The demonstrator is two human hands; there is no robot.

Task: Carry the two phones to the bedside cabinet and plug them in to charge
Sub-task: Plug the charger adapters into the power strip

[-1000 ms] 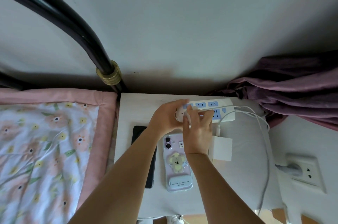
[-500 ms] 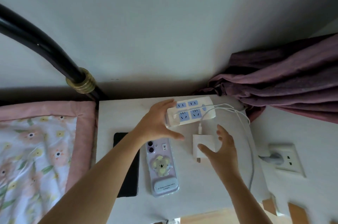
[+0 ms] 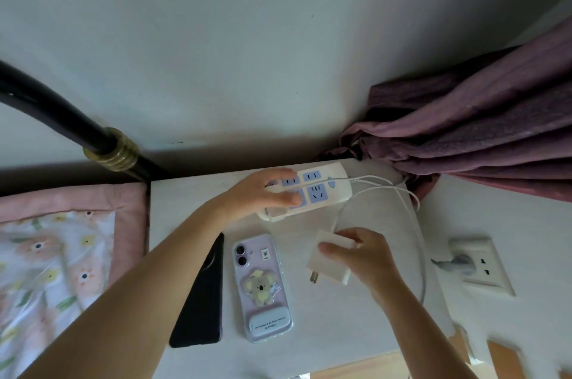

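Two phones lie face down on the white bedside cabinet [image 3: 346,326]: a black phone [image 3: 204,301], partly under my left forearm, and a lilac phone [image 3: 261,287] with a koala grip to its right. My left hand [image 3: 263,193] grips the left end of a white power strip [image 3: 322,190] with blue sockets at the cabinet's back. My right hand [image 3: 365,258] holds a white charger block [image 3: 328,258], its prongs pointing left, just above the cabinet to the right of the lilac phone. A white cable [image 3: 414,230] loops from the block.
A bed with a flowered quilt [image 3: 55,261] and a black metal headboard [image 3: 77,128] adjoins the cabinet's left side. Purple curtain [image 3: 470,137] hangs at the back right. A wall socket [image 3: 476,261] with a plug in it sits right of the cabinet.
My right hand has closed on the charger block and lifted it off the cabinet. My left hand has stayed on the power strip. The view has drifted a little.
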